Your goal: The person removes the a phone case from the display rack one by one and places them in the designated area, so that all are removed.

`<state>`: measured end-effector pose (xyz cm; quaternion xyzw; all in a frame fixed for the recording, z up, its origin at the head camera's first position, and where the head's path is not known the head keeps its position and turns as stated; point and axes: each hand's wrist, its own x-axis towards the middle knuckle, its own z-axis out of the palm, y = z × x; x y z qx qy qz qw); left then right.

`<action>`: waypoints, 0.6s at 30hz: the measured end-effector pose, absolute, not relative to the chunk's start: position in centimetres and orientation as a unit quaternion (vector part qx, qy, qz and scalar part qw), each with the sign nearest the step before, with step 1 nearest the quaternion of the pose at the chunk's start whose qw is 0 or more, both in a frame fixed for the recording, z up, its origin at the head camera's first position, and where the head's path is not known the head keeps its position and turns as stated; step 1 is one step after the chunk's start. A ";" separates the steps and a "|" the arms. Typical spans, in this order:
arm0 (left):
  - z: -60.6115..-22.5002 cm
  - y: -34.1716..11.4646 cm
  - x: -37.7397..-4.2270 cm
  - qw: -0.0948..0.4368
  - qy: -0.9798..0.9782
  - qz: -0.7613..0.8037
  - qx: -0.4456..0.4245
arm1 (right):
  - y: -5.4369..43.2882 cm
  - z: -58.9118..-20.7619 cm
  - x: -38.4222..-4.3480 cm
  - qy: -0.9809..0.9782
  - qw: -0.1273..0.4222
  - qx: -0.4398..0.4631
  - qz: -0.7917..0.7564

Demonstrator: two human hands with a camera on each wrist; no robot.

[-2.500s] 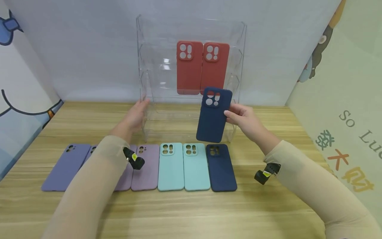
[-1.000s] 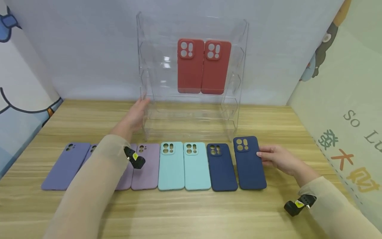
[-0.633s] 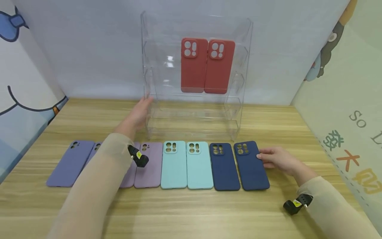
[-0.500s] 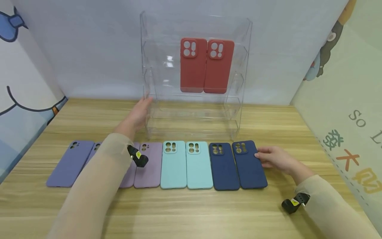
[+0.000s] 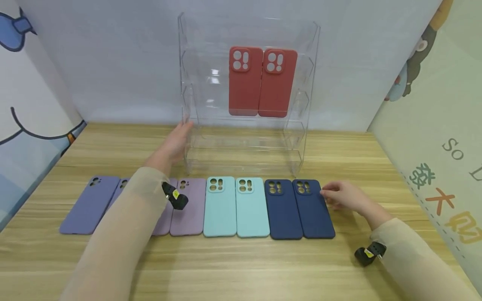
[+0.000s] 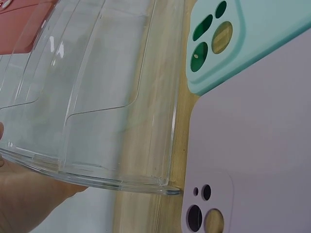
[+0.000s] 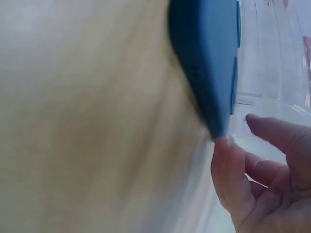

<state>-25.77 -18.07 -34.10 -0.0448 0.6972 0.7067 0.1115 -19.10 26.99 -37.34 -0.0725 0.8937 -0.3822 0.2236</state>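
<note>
My left hand (image 5: 177, 142) holds the left side panel of a clear acrylic display rack (image 5: 244, 144). In the left wrist view a fingertip shows past the panel's edge, with most of the hand (image 6: 24, 194) outside it. Two red phone cases (image 5: 244, 94) stand side by side on an upper tier. Beside the rightmost navy phone case (image 5: 314, 213), which lies flat on the table, is my right hand (image 5: 344, 196). Its thumb and a finger are spread apart in the right wrist view, one digit's tip (image 7: 226, 145) right at the case's edge. Another navy phone case (image 5: 283, 213) adjoins it.
Along the wooden table (image 5: 241, 271), the row continues leftward with two mint phone cases (image 5: 219, 213), mauve phone cases (image 5: 188, 213) and violet-blue phone cases (image 5: 88, 209), some covered by my left sleeve. A pale wall (image 5: 128, 75) rises behind the rack.
My right hand brought a navy phone case from the rack down to the row's right end. It then slid against its neighbour and straightened; my fingers loosened. The left hand stayed at the rack.
</note>
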 end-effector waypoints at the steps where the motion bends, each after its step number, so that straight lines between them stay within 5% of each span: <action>1: -34.1 -18.1 -25.7 0.112 0.697 0.707 -0.044 | 26.9 -37.0 -19.2 0.899 0.216 -0.078 -0.372; 18: -33.8 -18.1 -25.6 0.111 0.701 0.702 -0.057 | 20.5 -26.9 -25.3 0.820 0.043 -0.101 -0.562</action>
